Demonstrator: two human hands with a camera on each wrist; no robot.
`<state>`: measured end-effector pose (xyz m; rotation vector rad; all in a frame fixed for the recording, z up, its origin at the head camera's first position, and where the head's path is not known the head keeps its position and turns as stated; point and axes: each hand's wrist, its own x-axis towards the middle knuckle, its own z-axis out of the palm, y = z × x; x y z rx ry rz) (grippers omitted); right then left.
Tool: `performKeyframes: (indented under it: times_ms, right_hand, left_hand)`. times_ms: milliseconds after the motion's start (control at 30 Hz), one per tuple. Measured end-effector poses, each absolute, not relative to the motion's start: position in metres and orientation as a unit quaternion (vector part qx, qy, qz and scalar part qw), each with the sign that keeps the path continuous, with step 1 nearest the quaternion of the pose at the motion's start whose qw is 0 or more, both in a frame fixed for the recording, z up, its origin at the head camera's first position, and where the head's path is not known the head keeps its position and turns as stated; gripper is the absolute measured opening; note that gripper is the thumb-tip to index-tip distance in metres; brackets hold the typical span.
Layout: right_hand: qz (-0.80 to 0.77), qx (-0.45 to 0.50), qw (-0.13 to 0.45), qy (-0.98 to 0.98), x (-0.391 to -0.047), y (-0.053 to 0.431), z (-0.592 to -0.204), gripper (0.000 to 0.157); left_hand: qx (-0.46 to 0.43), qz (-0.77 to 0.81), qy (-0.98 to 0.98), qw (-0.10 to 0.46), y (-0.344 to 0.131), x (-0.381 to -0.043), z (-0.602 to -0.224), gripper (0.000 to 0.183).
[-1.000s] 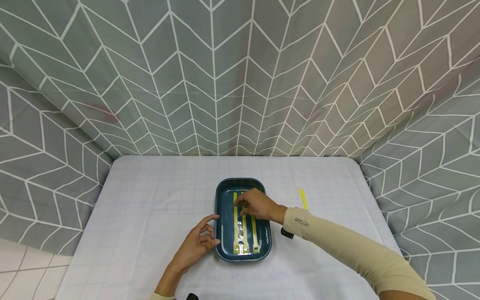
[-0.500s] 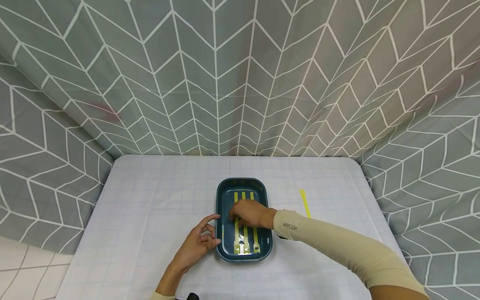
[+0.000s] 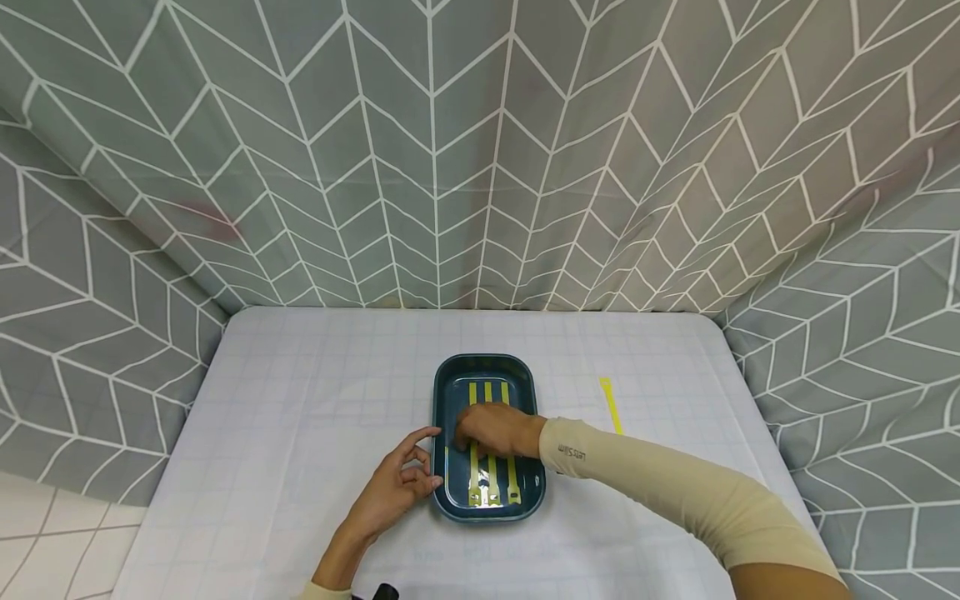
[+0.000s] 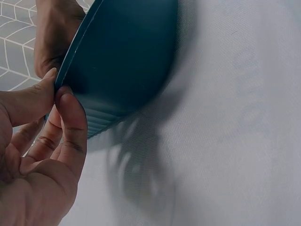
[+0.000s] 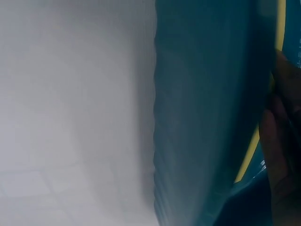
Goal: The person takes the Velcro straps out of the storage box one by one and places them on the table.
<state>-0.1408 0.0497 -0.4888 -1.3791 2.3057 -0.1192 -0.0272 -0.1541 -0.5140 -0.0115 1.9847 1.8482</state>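
Observation:
A deep blue-green rectangular tray [image 3: 538, 492] stands on the table. Three flat yellow straps with wider, slotted ends lie lengthwise in it, side by side: a left strap [image 3: 474, 479], a middle strap [image 3: 492, 479] and a right strap [image 3: 513, 479]. Thumb and forefinger of my left hand [image 4: 44, 155] pinch the tray's left rim. My right hand [image 3: 495, 428] reaches across the straps from the right, its fingers bent down by the left strap. In the right wrist view, its fingers [image 5: 275, 136] overlap a yellow strap [image 5: 249, 157]; whether they grip it, I cannot tell.
Another yellow strap [image 3: 612, 406] lies on the white tablecloth [image 3: 315, 392] right of the tray, partly covered by the right forearm's beige sleeve [image 3: 637, 475]. Grey curtains [image 3: 465, 167] with white zigzag lines hang behind the table and at both sides.
My right hand has moved down and slightly left inside the tray, uncovering the straps' upper ends. More of the strap on the table shows. My left hand stays at the rim.

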Motion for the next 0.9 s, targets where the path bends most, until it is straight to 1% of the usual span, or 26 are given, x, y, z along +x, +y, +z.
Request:
performKeyframes:
  times_ms: [233,567,900]
  right_hand:
    - [-0.020,-0.526,0.197,0.827,-0.1411,0.0473,-0.4906,0.022]
    - [-0.022,-0.531,0.200,0.823,-0.1419,0.0448,-0.4927,0.013]
    - [-0.009,-0.543,0.188,0.819,-0.1420,0.0440,-0.4987,0.012]
  left_hand:
    - [0.005,0.673,0.710,0.209,-0.1539,-0.0273,-0.5119,0.070]
    - [-0.004,0.672,0.709,0.212,-0.1525,-0.0270,-0.5116,0.070]
    - [-0.018,0.664,0.716,0.215,-0.1526,-0.0268,-0.5140,0.069]
